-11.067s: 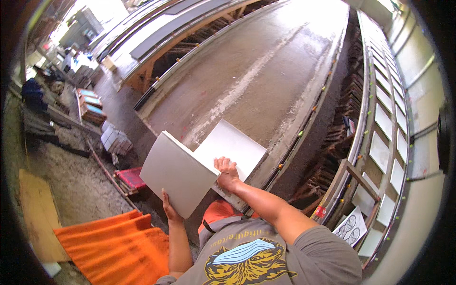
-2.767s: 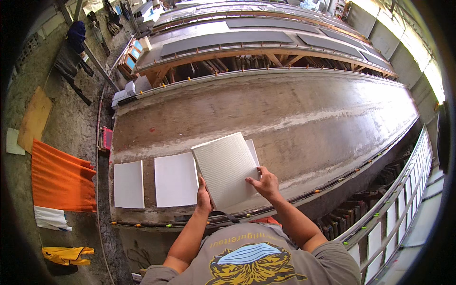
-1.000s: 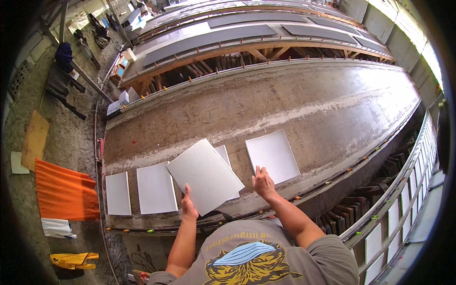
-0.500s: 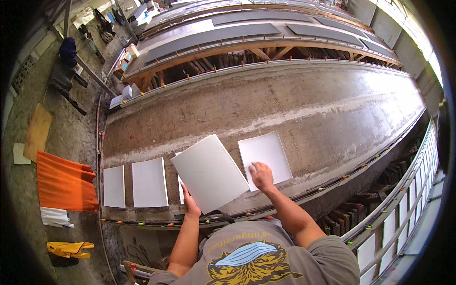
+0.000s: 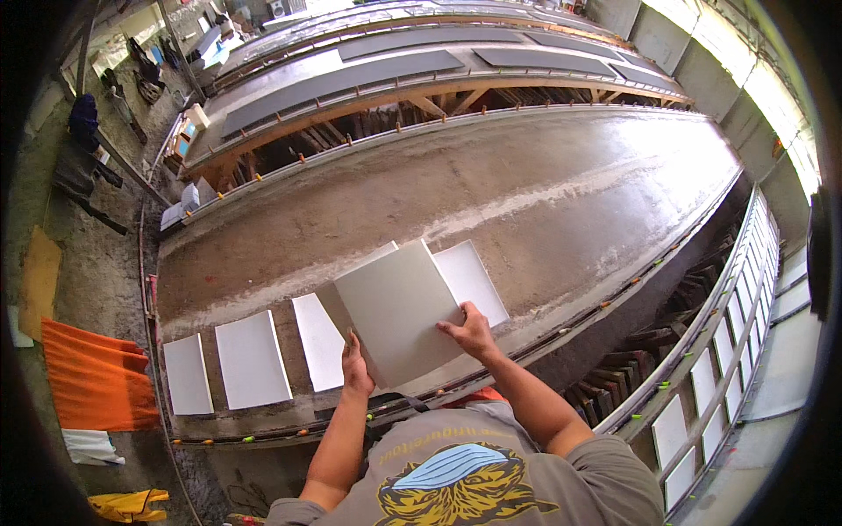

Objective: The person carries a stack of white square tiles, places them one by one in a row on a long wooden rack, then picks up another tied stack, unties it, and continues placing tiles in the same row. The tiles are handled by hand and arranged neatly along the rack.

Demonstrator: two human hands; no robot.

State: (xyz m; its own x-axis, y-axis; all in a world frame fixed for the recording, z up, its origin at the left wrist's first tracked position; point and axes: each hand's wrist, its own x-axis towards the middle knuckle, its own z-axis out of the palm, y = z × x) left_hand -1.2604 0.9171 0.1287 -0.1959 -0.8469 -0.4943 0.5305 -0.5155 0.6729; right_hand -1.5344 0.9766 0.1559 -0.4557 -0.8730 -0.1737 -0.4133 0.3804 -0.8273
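Note:
Both my hands hold pale sheets up over the near edge of the long table. My left hand is closed on the lower left edge of a stack of sheets, its thumb pointing up. My right hand pinches the right edge of the large light-grey top sheet, thumb on its face. That sheet lies turned across the stack and hides most of it. A white sheet lies flat on the table behind my right hand, partly covered. To the left, three more white sheets lie in a row.
Small orange and green clips line the table's near rim. A curved rack with white sheets stands at the right. Beyond the table, a wooden-framed table bears dark panels. An orange cloth hangs at the left.
My right hand has moved from the sheet lying on the table to the held sheets and now grips the top one's right edge. The top sheet has turned more upright. The view has shifted right.

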